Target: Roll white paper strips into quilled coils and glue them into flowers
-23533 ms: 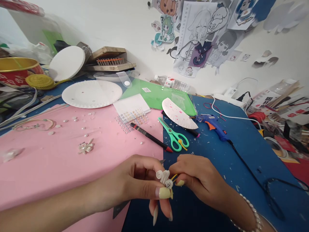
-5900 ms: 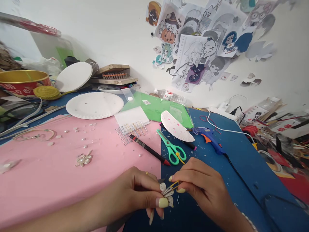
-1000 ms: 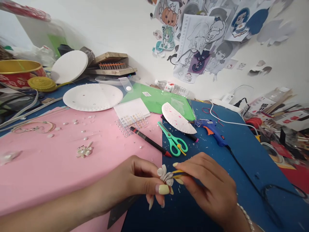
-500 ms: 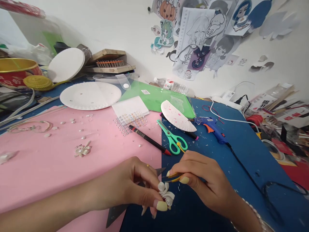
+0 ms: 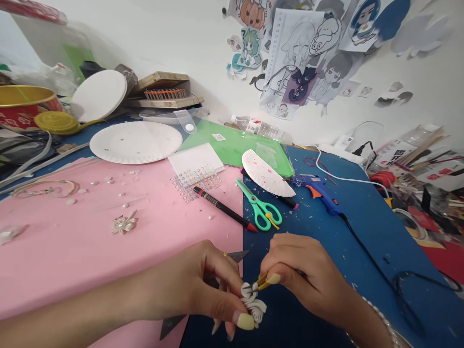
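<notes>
White spiral-coiled cord ornament (image 5: 257,310), probably light, pliable, best pinched by its nine-o'clock edge, sits at six o'clock in the grip of the left hand (image 5: 203,285), right hand (image 5: 302,268) clasping yellow metal-tipped tweezers (image 5: 263,282).

The coiled piece (image 5: 257,311) is white. The tweezers (image 5: 262,279) are yellow with dark tips. The thumbnails (image 5: 245,321) are pale yellow. The scissors (image 5: 258,205) are mint green. The marker (image 5: 223,208) is black, red-ended. The glue gun (image 5: 328,200) is blue; its trigger (image 5: 314,192) is orange. The half plate (image 5: 266,174) is white, irregularly spotted pink. The sheet (image 5: 72,241) is plain pink; the table (image 5: 377,217) is blue.
</notes>
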Motion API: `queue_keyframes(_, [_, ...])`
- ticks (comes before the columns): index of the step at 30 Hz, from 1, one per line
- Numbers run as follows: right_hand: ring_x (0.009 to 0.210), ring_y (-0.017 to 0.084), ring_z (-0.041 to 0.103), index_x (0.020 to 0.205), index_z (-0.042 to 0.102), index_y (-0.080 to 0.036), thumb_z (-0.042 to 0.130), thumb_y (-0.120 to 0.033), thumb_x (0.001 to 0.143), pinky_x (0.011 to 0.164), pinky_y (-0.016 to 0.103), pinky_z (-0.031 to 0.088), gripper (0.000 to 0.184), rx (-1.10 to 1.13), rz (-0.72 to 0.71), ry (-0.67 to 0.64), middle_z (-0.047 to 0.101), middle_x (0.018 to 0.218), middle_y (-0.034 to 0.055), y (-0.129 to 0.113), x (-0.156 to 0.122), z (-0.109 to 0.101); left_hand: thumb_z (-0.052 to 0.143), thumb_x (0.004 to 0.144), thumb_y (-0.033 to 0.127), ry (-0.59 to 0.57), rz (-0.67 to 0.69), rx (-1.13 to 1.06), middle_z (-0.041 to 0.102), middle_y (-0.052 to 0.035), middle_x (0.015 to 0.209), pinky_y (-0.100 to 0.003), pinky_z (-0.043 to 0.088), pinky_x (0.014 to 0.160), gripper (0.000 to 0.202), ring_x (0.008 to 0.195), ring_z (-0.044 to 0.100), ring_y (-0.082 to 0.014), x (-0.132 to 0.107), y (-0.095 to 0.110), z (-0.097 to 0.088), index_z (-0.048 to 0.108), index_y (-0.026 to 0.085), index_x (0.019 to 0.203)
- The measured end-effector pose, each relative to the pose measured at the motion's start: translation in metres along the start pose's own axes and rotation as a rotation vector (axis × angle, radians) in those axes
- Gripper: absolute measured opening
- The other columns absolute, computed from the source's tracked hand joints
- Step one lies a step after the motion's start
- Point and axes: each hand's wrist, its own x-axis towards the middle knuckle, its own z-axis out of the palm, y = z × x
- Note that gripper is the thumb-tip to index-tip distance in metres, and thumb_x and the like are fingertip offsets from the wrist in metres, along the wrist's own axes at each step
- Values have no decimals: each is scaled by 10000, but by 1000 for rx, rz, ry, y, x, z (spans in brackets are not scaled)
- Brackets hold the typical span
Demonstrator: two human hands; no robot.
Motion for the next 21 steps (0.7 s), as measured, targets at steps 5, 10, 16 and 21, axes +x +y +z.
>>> queue_keyframes(5, [565,82,441,648,537,-162,310,-379,904,563,205,319,405,14,-27,-8,555,591,-9,0,1,-1,645,700,168,-15,-22,-46,576,20,592,-121,443,478,108,482,523,-44,1,0,-1,732,227,725])
queue_keyframes(10, [547,76,436,607,521,-167,298,-372,909,560,198,320,427,39,-22,-72,522,546,-22,0,5,-2,637,702,127,-37,-5,-88,596,8,629,-111,457,486,141,503,550,-48,2,-2,-2,733,223,739])
queue_keyframes(16, [552,75,476,561,503,-170,238,-434,902,604,196,364,506,152,-1,-275,548,547,-16,4,5,-3,606,711,83,-93,-19,-126,582,3,611,-103,467,487,180,516,557,-51,4,-8,2,734,205,747])
queue_keyframes(21, [567,67,469,613,541,-163,317,-385,900,586,185,345,427,169,26,-247,537,572,-22,2,5,-5,633,694,113,-71,-5,-101,579,2,597,-115,470,480,138,495,537,-51,4,-6,2,736,198,727])
